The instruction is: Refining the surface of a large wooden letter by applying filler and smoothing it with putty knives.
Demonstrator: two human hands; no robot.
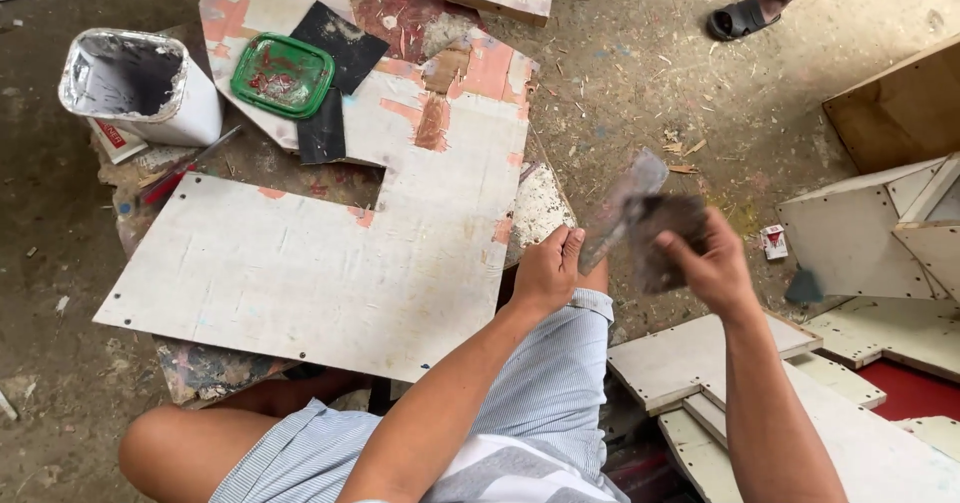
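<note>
My left hand grips the handle end of a flat putty knife, whose smeared blade points up and to the right. My right hand holds a dark, dirty scrap of sandpaper or cloth against the blade. Both hands hover above my right knee, just off the right edge of a whitish plywood panel with pink filler patches. On the panel's far end lie a green lid smeared red and dark sandpaper sheets.
A white bucket with grey residue stands at the upper left. Cut plywood pieces are stacked at the right, with a wooden box behind. Another person's sandalled foot is at the top right. The dirt floor is littered with chips.
</note>
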